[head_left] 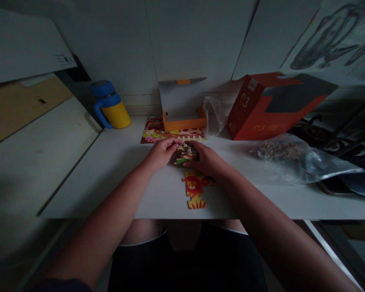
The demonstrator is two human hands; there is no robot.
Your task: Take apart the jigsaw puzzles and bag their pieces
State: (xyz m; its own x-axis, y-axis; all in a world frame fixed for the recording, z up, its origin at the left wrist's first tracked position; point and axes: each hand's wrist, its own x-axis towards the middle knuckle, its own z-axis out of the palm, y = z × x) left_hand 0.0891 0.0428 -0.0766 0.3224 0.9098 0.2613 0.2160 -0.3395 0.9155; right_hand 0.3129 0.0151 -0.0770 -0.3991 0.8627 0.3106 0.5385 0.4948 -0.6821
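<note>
Both my hands meet at the middle of the white table (115, 178). My left hand (160, 153) is closed in a pinch on the upper edge of a small pile of puzzle pieces (186, 154). Cupped round the right side of that pile, my right hand (207, 159) has its fingers curled on it. Just in front of my right wrist lies a joined strip of puzzle (195, 189) with a red lion on yellow. A partly built puzzle picture (153, 132) lies flat behind the hands.
An open orange box tray (182, 106) stands on the puzzle picture. A red-orange box (270, 104) lies tipped at the back right, a clear bag (214, 115) beside it. A plastic bag of pieces (295, 156) lies right. A blue-and-yellow bottle (111, 106) stands back left.
</note>
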